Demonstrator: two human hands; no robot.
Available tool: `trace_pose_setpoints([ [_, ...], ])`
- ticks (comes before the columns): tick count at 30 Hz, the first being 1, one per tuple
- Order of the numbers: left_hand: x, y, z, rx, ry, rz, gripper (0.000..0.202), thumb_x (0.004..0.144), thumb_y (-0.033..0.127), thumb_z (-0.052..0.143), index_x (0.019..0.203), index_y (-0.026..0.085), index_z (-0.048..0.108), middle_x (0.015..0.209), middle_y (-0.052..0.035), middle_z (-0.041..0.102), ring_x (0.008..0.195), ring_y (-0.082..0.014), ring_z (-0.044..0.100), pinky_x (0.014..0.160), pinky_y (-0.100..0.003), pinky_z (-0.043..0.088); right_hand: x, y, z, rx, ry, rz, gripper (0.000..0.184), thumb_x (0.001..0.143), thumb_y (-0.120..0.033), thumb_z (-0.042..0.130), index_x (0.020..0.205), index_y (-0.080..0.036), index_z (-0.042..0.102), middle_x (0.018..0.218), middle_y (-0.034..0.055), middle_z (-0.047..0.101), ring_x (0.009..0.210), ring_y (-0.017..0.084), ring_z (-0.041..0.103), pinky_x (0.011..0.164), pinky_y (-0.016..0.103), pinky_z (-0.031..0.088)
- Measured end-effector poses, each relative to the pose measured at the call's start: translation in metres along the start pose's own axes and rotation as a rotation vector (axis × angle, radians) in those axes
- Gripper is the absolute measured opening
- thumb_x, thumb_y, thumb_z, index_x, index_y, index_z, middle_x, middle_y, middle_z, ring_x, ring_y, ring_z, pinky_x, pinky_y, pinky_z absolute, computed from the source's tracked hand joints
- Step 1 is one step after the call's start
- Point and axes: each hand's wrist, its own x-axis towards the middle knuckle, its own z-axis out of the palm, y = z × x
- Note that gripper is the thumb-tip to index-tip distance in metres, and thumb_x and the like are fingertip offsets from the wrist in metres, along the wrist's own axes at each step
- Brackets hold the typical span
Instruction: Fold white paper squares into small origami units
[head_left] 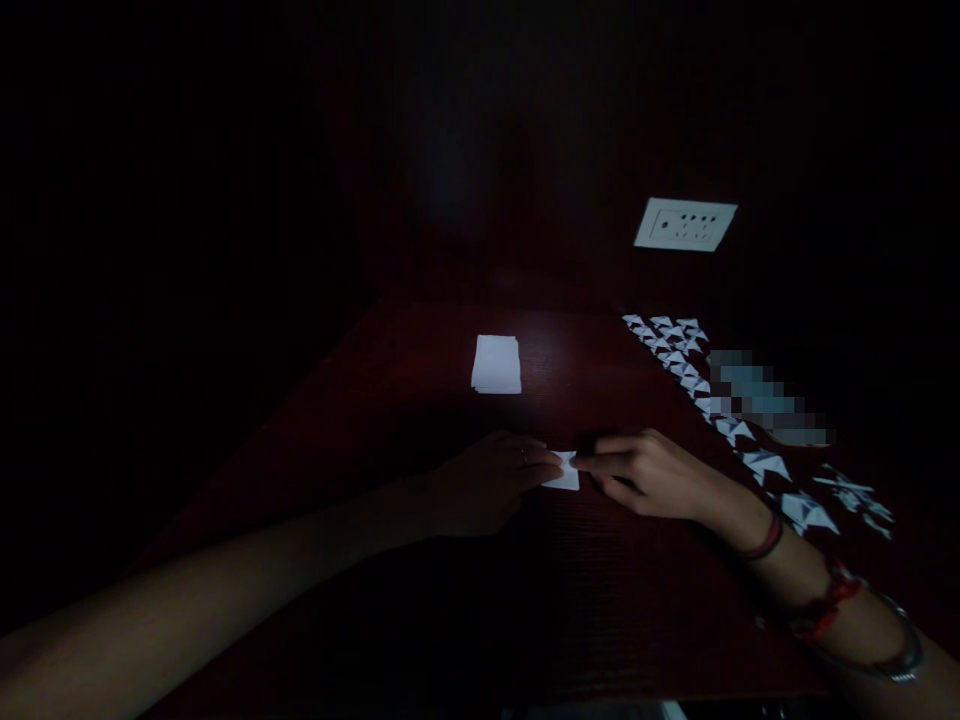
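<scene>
The scene is very dark. A small white paper piece lies on the dark red wooden table, and both my hands meet on it. My left hand presses its fingertips on the paper's left edge, a ring on one finger. My right hand has its fingers closed together, the forefinger pointing left onto the paper's right edge. Red thread bands and a metal bangle sit on my right wrist. Most of the paper is hidden under the fingers.
A stack of white paper sheets lies further back on the table. A long row of several folded white paper pieces runs along the right side toward me. A white wall socket plate is on the back panel.
</scene>
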Motion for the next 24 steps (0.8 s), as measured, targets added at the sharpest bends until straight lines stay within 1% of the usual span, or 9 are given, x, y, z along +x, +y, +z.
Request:
trace_pose_setpoints([
  [3, 0.0008, 0.0006, 0.0015, 0.021, -0.009, -0.006, 0.055, 0.070, 0.004, 0.039, 0.123, 0.018, 0.032, 0.124, -0.0053, 0.042, 0.118, -0.0206, 0.030, 0.096, -0.039, 0.025, 0.0007, -0.0005, 0.0008, -0.004, -0.021, 0.004, 0.030, 0.081, -0.019, 0.041, 0.107, -0.022, 0.055, 0.081, 0.0025, 0.055, 0.069, 0.013, 0.053, 0.063, 0.024, 0.038],
  [8, 0.0006, 0.0021, 0.0032, 0.022, 0.011, -0.018, 0.053, 0.072, 0.004, 0.037, 0.123, 0.017, 0.032, 0.130, -0.0059, 0.035, 0.119, -0.0198, 0.029, 0.096, -0.039, 0.024, 0.0017, -0.0016, -0.0006, -0.006, -0.030, 0.025, 0.026, 0.082, -0.020, 0.040, 0.100, -0.020, 0.058, 0.083, 0.0028, 0.056, 0.070, 0.013, 0.054, 0.064, 0.024, 0.039],
  [13, -0.0011, 0.0018, 0.0058, 0.015, 0.038, -0.039, 0.052, 0.073, 0.005, 0.037, 0.124, 0.017, 0.031, 0.126, -0.0048, 0.040, 0.119, -0.0202, 0.028, 0.097, -0.039, 0.024, 0.0025, -0.0023, -0.0001, -0.002, -0.010, 0.048, 0.025, 0.082, -0.021, 0.040, 0.100, -0.020, 0.058, 0.084, 0.0025, 0.056, 0.069, 0.012, 0.054, 0.063, 0.024, 0.040],
  [18, -0.0016, 0.0014, 0.0082, 0.024, 0.043, -0.049, 0.055, 0.072, 0.004, 0.038, 0.125, 0.018, 0.031, 0.127, -0.0037, 0.039, 0.118, -0.0207, 0.029, 0.097, -0.039, 0.024, 0.0030, -0.0019, 0.0019, -0.036, -0.005, 0.060, 0.027, 0.082, -0.021, 0.040, 0.105, -0.021, 0.055, 0.084, 0.0024, 0.056, 0.068, 0.012, 0.054, 0.062, 0.024, 0.040],
  [24, -0.0010, 0.0004, 0.0088, 0.038, 0.043, -0.030, 0.054, 0.072, 0.005, 0.038, 0.124, 0.018, 0.033, 0.126, -0.0034, 0.040, 0.118, -0.0201, 0.029, 0.097, -0.038, 0.025, 0.0024, -0.0018, 0.0013, -0.026, -0.004, 0.063, 0.025, 0.082, -0.021, 0.041, 0.100, -0.019, 0.058, 0.084, 0.0035, 0.057, 0.068, 0.013, 0.055, 0.063, 0.024, 0.041],
])
